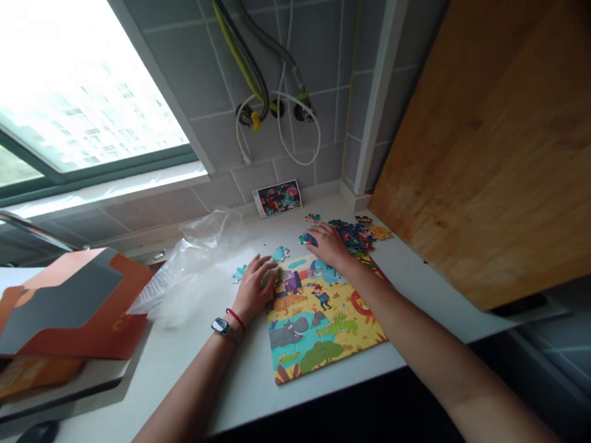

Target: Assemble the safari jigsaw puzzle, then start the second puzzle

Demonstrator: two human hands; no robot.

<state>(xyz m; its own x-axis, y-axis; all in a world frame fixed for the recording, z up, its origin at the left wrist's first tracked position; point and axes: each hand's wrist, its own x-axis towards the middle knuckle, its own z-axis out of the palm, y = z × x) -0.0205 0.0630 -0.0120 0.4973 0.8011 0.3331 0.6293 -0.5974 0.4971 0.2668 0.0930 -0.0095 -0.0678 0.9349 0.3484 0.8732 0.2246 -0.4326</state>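
Observation:
A partly assembled jigsaw puzzle point(323, 314) with cartoon animals lies flat on the white counter. My left hand point(255, 288) rests at its upper left corner, fingers spread, with nothing seen in its grip. Close to those fingertips are two loose light-blue pieces, one puzzle piece point(239, 273) to the left and another puzzle piece point(280, 253) above. Beyond the puzzle's top edge, my right hand point(329, 247) has its fingers curled on a dark blue puzzle piece point(306, 239). A pile of dark loose pieces point(353, 236) lies just right of that hand, partly hidden by it.
A picture card point(278, 199) leans against the tiled wall. Left of the puzzle lie a crumpled clear plastic bag point(184, 271) and an orange-and-grey box point(74, 301). A wooden panel point(489, 141) borders the right side. Hoses and a white cable point(318, 138) hang above.

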